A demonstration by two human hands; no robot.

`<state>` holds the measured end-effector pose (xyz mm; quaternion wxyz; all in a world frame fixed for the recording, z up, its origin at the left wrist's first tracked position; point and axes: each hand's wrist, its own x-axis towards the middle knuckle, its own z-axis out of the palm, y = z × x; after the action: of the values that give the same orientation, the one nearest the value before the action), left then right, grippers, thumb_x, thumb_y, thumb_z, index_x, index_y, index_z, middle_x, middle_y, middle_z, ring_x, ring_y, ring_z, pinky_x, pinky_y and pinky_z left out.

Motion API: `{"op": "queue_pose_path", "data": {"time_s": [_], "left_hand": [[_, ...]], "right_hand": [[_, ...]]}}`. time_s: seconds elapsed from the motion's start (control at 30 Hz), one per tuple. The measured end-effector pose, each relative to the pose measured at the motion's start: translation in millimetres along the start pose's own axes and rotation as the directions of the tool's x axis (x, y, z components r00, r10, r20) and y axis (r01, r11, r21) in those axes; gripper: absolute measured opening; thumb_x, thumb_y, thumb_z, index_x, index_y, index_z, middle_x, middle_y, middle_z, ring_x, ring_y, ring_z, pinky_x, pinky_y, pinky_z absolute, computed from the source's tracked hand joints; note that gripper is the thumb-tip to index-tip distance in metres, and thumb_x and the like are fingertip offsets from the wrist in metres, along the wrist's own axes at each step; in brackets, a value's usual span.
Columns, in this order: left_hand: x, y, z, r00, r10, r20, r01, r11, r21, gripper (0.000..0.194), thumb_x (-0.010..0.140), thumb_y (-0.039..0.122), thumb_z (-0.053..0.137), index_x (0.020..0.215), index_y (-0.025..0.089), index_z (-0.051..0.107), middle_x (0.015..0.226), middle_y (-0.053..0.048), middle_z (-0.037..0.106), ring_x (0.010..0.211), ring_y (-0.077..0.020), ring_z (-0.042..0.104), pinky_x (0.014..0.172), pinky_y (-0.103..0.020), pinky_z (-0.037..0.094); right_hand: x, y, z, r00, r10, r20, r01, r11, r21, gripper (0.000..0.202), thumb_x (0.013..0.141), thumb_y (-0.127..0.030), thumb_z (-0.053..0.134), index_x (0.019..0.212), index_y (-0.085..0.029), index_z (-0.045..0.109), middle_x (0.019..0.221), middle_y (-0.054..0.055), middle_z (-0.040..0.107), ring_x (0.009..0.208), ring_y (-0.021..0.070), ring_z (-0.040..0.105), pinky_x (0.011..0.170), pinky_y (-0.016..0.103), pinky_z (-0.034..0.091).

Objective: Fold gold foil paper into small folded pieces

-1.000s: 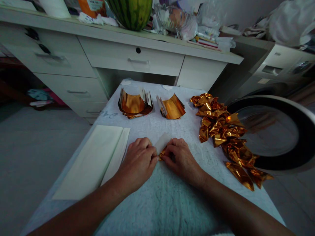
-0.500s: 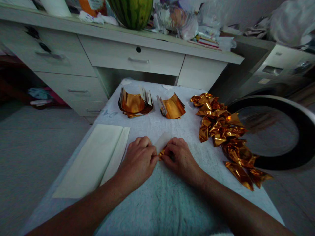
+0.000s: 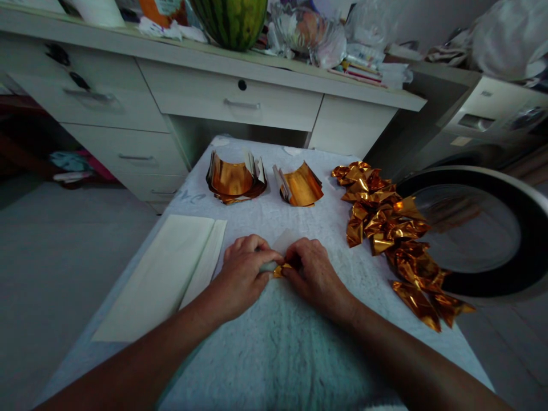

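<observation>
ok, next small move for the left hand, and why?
Probably close the left hand's thumb and forefinger on the left end of the small gold foil piece. They look parted there, while the right hand appears to pinch the other end, so it could steady the foil.

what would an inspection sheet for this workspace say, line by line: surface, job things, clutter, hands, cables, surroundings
surface: pale, lightly creased cover
job's things: small gold foil piece between the hands; two stacks of curved gold sheets, left stack and right stack; crumpled gold foil pieces at right; pale paper sheets at left
clutter: watermelon, orange pack and plastic bags on the counter
left hand: at the foil, grip unclear
right hand: fingers closed on the foil
cables: nothing seen
surroundings: white drawers; round appliance door open at right
</observation>
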<state>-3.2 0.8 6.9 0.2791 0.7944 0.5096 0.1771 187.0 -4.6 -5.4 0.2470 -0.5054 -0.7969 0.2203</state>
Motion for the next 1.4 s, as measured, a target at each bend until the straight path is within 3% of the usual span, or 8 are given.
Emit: {"op": "queue_pose_path", "data": {"time_s": [0.27,0.47,0.6,0.83,1.03,1.4], "left_hand": [[-0.2,-3.0,1.2,1.000,-0.005,-0.017,0.005,0.999,-0.034,0.032,0.075,0.006,0.055,0.093,0.029,0.071,0.102,-0.002,0.056,0.105,-0.0243,0.047,0.092,-0.043,0.036],[2.5,-0.6,0.0,1.000,-0.027,0.017,0.027,0.999,-0.032,0.041,0.080,0.004,0.044,0.095,0.030,0.072,0.101,-0.001,0.059,0.105,-0.0229,0.047,0.094,-0.043,0.035],[2.9,0.7,-1.2,1.000,-0.021,0.022,0.021,1.000,-0.006,0.026,0.086,0.017,0.051,0.094,0.029,0.073,0.099,-0.002,0.060,0.103,-0.0240,0.048,0.091,-0.044,0.036],[2.6,-1.9,1.7,1.000,0.009,-0.006,-0.008,1.000,0.028,0.020,0.082,0.017,0.061,0.094,0.029,0.072,0.099,-0.002,0.060,0.103,-0.0248,0.048,0.089,-0.042,0.036],[3.0,-1.9,1.0,1.000,0.019,0.004,-0.019,0.999,0.029,0.019,0.082,0.018,0.061,0.094,0.029,0.071,0.098,-0.001,0.061,0.103,-0.0246,0.049,0.089,-0.042,0.037],[2.6,-6.6,4.5,0.999,0.042,-0.024,-0.042,0.999,0.018,0.028,0.078,0.010,0.060,0.094,0.031,0.072,0.098,-0.001,0.063,0.104,-0.0255,0.050,0.090,-0.043,0.039]], "right_hand": [[1.4,1.1,1.5,1.000,-0.014,-0.006,0.013,0.999,-0.038,0.010,0.085,-0.016,0.061,0.088,-0.019,0.052,0.087,0.003,0.057,0.083,0.0197,0.047,0.075,0.035,0.035],[0.4,1.1,1.7,1.000,-0.010,-0.006,0.010,0.999,-0.044,0.009,0.087,-0.019,0.061,0.088,-0.019,0.052,0.087,0.003,0.056,0.083,0.0198,0.046,0.075,0.034,0.035],[-0.2,0.7,2.3,0.999,-0.029,-0.014,0.028,0.998,-0.065,0.009,0.084,-0.016,0.059,0.089,-0.019,0.052,0.087,0.004,0.056,0.083,0.0202,0.046,0.075,0.035,0.036],[0.1,-3.6,2.0,1.000,-0.005,0.011,0.006,0.994,-0.113,0.007,0.084,-0.020,0.057,0.090,-0.019,0.052,0.089,0.004,0.055,0.085,0.0212,0.046,0.076,0.036,0.036],[1.4,-7.5,3.4,1.000,0.024,0.007,-0.023,0.991,-0.130,0.015,0.084,-0.026,0.061,0.093,-0.019,0.052,0.090,0.005,0.056,0.086,0.0225,0.046,0.078,0.037,0.036],[-3.0,-1.8,-1.3,0.998,-0.038,0.049,0.042,0.997,-0.068,0.042,0.080,-0.007,0.050,0.120,-0.021,0.045,0.103,0.007,0.059,0.095,0.0244,0.048,0.083,0.040,0.037]]}}
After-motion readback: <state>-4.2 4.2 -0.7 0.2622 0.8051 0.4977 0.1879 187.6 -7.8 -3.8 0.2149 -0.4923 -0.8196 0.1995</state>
